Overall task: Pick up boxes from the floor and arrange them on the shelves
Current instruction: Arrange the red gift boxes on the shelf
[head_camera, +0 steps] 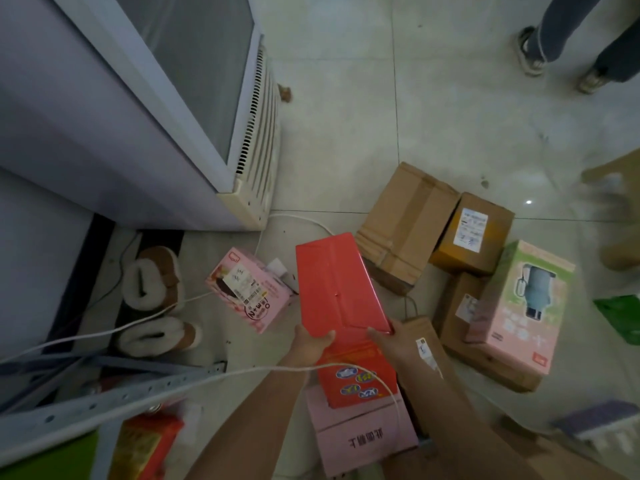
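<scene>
Red box (337,285) between both hands' grip

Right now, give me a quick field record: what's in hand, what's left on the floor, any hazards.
held: red box, gripped at its near end by both hands
left hand: on the box's left corner
right hand: on the box's right corner
left of red box, on floor: pink box
right of red box, on floor: brown cartons, pink-green box
hazards: white cable crossing under the arms; slippers
bystander: legs at top right
</scene>
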